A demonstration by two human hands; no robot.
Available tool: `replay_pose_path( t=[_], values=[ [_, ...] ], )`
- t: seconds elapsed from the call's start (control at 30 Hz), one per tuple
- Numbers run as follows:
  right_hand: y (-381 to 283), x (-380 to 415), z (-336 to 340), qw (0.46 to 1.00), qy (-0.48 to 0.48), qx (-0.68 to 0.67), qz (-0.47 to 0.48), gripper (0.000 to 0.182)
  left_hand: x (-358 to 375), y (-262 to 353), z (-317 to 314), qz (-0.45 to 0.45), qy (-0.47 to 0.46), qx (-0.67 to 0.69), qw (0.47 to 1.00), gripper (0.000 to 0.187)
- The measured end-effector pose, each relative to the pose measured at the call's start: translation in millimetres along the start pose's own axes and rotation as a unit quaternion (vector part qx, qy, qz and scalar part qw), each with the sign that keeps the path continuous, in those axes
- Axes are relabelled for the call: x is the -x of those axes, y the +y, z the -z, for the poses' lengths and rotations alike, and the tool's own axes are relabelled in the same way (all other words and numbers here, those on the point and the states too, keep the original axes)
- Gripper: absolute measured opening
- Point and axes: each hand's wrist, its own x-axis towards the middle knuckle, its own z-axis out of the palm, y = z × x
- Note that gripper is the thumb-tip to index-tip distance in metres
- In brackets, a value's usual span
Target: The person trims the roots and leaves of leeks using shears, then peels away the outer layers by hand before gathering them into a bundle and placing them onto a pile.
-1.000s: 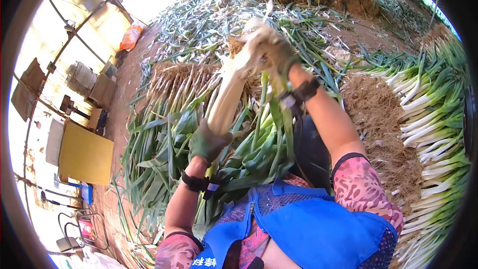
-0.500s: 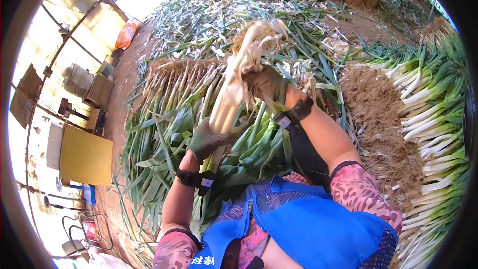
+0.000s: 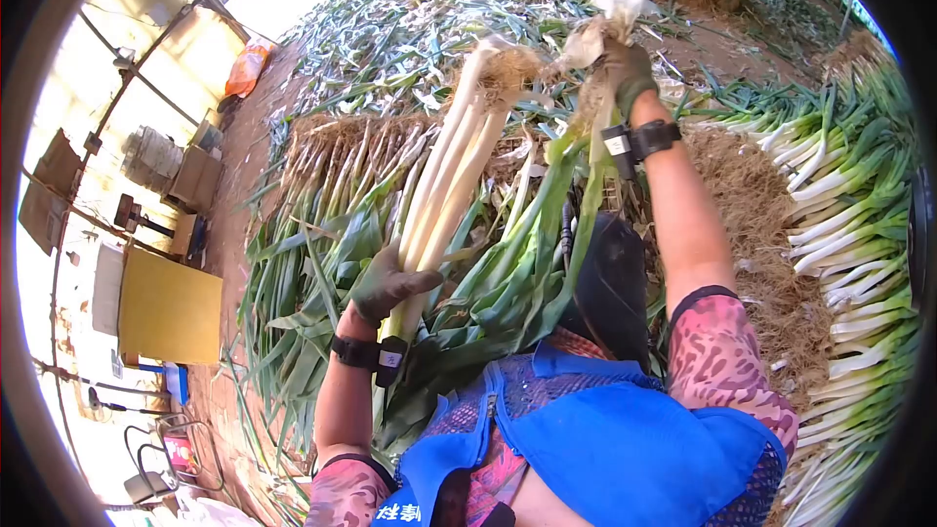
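Observation:
My left hand (image 3: 388, 285), in a dark glove, is closed round a small bunch of leeks (image 3: 451, 176). Their white stalks tilt up and to the right, with the brown roots (image 3: 509, 68) at the top. Higher up and to the right, my gloved right hand (image 3: 625, 68) grips stripped outer leek leaves (image 3: 586, 117), pale and ragged above the fist, with green ends hanging below it. Beneath both hands lies a row of untrimmed leeks (image 3: 332, 176), roots pointing away from me, their green leaves (image 3: 488, 293) spread near my lap.
On the right, cleaned white leeks (image 3: 830, 234) lie in a long row beside a strip of brown roots (image 3: 766, 244). Leaf scraps (image 3: 390, 29) cover the ground ahead. A yellow board (image 3: 169, 304) and an orange bag (image 3: 249, 68) are along the left wall.
My right hand has moved up and right, away from the bunch, pulling outer leaves off. The stalks in my left hand now show whiter and bare.

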Motion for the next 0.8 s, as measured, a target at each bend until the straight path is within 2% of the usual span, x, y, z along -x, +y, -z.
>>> replay_pose_path(
  t=[0.03,0.07,0.1,0.13,0.17,0.2,0.23,0.27,0.33,0.43,0.5,0.53,0.57,0.6,0.67,0.7,0.73,0.77,0.8],
  values=[
    [10.5,-17.9,15.9,0.985,-0.066,0.153,0.045,0.039,-1.3,-3.1,3.0,-0.012,-0.004,0.011,1.0,0.059],
    [12.3,-3.2,18.1,0.947,-0.11,0.258,0.159,0.038,-0.6,2.8,3.1,0.012,-0.01,0.023,1.0,0.058],
    [14.7,11.0,20.9,0.882,-0.152,0.356,0.269,0.039,-1.8,5.0,5.6,0.018,-0.03,0.03,0.999,0.057],
    [56.6,-13.1,21.7,0.869,-0.221,0.255,0.362,0.035,-2.6,6.7,9.6,0.024,-0.048,0.036,0.998,0.056],
    [66.2,-4.4,16.9,0.891,-0.295,0.159,0.307,0.036,-2.8,7.6,13.2,0.03,-0.065,0.041,0.997,0.055],
    [74.5,7.8,3.1,0.901,-0.396,-0.038,0.175,0.037,-3.1,5.3,15.5,0.028,-0.072,0.034,0.996,0.053],
    [86.5,16.8,-9.7,0.791,-0.51,-0.335,-0.043,0.039,-2.2,5.6,13.8,0.023,-0.08,0.043,0.996,0.053],
    [108.0,30.4,-29.2,0.652,-0.555,-0.484,-0.183,0.041,-0.8,6.5,11.6,0.018,-0.088,0.05,0.995,0.054],
    [134.1,58.0,-60.5,0.629,-0.536,-0.5,-0.259,0.039,2.2,18.7,7.7,0.035,-0.132,0.048,0.989,0.056],
    [124.7,122.6,-90.2,0.751,-0.544,-0.373,-0.024,0.045,-5.8,-2.9,20.1,0.035,-0.165,0.018,0.985,0.059],
    [123.3,113.6,-95.6,0.732,-0.56,-0.362,-0.139,0.045,-4.2,-1.2,21.4,0.036,-0.169,0.035,0.984,0.06],
    [120.2,105.4,-88.6,0.805,-0.55,-0.224,0.019,0.041,-1.9,-0.3,22.0,0.037,-0.17,0.044,0.984,0.061],
    [93.4,105.0,-84.4,0.849,-0.498,-0.068,0.165,0.038,-0.2,4.6,21.0,0.042,-0.173,0.05,0.983,0.061],
    [87.7,89.1,-73.9,0.849,-0.309,0.217,0.368,0.036,1.2,11.3,17.9,0.047,-0.175,0.057,0.982,0.061],
    [85.0,28.5,-30.0,0.922,-0.27,0.058,0.271,0.02,2.9,10.3,14.1,0.047,-0.162,0.059,0.984,0.061],
    [83.6,-1.7,-8.2,0.942,-0.241,-0.031,0.229,0.02,1.1,6.3,13.8,0.04,-0.147,0.05,0.987,0.061],
    [69.4,-17.3,18.8,0.944,-0.233,-0.171,0.158,0.021,-0.6,1.5,12.9,0.034,-0.134,0.043,0.989,0.061],
    [53.5,-13.8,44.1,0.918,-0.254,-0.293,0.088,0.023,-3.4,-3.7,13.2,0.034,-0.134,0.026,0.99,0.06],
    [40.3,-6.9,63.8,0.893,-0.281,-0.346,0.051,0.026,-7.9,-8.1,15.8,0.031,-0.135,0.008,0.99,0.06]
  ],
)
